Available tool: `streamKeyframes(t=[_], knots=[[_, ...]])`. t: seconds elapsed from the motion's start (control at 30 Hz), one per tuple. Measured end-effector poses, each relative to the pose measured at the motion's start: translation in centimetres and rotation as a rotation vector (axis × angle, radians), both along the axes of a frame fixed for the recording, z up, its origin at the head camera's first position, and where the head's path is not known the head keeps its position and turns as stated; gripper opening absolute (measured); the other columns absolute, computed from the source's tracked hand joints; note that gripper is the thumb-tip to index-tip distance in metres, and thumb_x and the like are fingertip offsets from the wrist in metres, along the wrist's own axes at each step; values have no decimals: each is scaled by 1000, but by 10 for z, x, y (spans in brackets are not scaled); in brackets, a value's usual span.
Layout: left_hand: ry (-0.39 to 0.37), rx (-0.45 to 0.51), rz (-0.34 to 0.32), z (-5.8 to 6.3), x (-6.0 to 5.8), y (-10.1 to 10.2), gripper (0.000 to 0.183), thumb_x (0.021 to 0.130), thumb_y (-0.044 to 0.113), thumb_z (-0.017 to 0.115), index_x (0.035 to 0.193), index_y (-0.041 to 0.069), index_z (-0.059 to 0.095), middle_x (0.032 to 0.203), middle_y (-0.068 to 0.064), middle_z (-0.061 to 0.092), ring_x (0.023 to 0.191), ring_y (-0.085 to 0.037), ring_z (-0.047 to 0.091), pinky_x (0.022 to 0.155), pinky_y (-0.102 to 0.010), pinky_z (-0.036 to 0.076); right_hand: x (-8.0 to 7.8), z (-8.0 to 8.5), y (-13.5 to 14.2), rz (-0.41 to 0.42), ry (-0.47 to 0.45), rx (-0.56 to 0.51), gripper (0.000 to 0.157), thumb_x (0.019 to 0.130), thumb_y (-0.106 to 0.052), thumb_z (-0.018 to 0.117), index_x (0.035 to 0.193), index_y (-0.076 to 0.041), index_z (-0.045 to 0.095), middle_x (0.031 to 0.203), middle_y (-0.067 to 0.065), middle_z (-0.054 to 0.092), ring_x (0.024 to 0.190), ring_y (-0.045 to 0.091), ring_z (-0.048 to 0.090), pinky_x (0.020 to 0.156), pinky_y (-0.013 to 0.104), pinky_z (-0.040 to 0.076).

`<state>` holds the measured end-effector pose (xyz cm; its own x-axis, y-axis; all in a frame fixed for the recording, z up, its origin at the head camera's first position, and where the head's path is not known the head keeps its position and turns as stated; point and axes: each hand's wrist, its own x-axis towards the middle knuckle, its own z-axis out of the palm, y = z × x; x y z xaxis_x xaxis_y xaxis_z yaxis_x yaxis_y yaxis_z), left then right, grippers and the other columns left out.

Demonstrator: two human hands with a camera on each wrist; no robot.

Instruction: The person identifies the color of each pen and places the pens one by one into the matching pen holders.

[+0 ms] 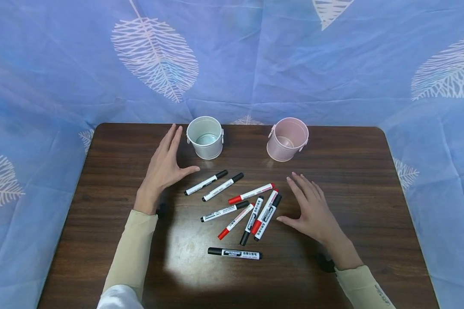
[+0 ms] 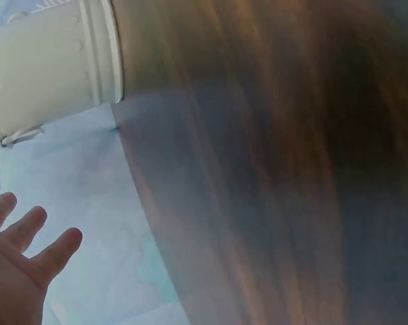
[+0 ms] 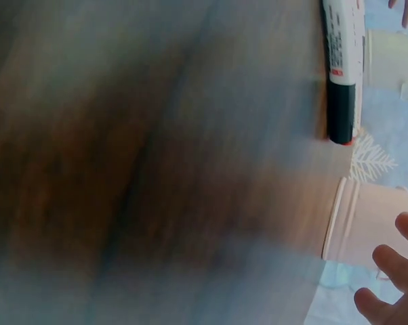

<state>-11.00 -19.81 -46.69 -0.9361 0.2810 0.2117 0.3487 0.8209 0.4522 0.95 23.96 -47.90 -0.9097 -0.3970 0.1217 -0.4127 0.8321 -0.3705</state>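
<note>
My left hand is spread open left of a pale green bucket, thumb pointing toward the nearest black-capped whiteboard marker. Nothing is held in it. My right hand, also empty with fingers apart, hovers right of a cluster of markers. That cluster holds a red-capped marker alongside a black-capped marker. Two other red markers lie nearby, one slanting. In the right wrist view, my fingertips overlap the pink bucket. The left wrist view has the green bucket above my fingers.
The pink bucket stands at the back of the dark wooden table, its inside bare. A single black-capped marker lies crosswise nearer the front. Blue cloth with white leaf prints hangs behind the table's back edge.
</note>
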Motion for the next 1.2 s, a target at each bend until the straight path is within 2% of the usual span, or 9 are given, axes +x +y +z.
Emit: streamKeyframes(t=[0.27, 0.63, 0.87, 0.97, 1.2], knots=[[-45, 37, 3, -7, -6, 5, 128, 67, 61, 85, 161, 28, 4, 167, 0, 4, 148, -34, 21, 105, -65, 33, 2, -6, -3, 32, 15, 16, 121, 56, -54, 94, 155, -15, 35, 160, 12, 28, 144, 41, 28, 108, 68, 25], [-85, 59, 23, -3, -11, 9, 124, 69, 61, 84, 161, 28, 6, 167, -1, 7, 148, -33, 22, 104, -66, 34, 2, -7, -4, 70, -35, 38, 117, 61, -54, 91, 156, -22, 32, 159, 13, 28, 142, 44, 28, 109, 68, 23], [-121, 94, 32, -4, -16, 13, 120, 71, 60, 83, 161, 29, 9, 167, 2, 6, 149, -33, 19, 101, -70, 33, 3, -9, -6, 86, -52, 43, 111, 62, -50, 92, 154, -22, 37, 159, 14, 29, 143, 41, 27, 109, 68, 23], [-125, 118, 30, -4, -17, 14, 115, 74, 57, 82, 161, 29, 12, 167, 3, 6, 149, -34, 20, 99, -70, 35, 3, -12, -6, 96, -34, 39, 108, 61, -50, 92, 152, -21, 41, 158, 14, 30, 143, 41, 28, 108, 68, 23], [-125, 163, 30, -6, -19, 16, 106, 80, 42, 82, 160, 38, 11, 166, 4, 7, 148, -34, 24, 95, -71, 37, 5, -15, -7, 96, -44, 44, 100, 61, -53, 92, 146, -22, 48, 158, 14, 30, 142, 41, 29, 108, 67, 24]])
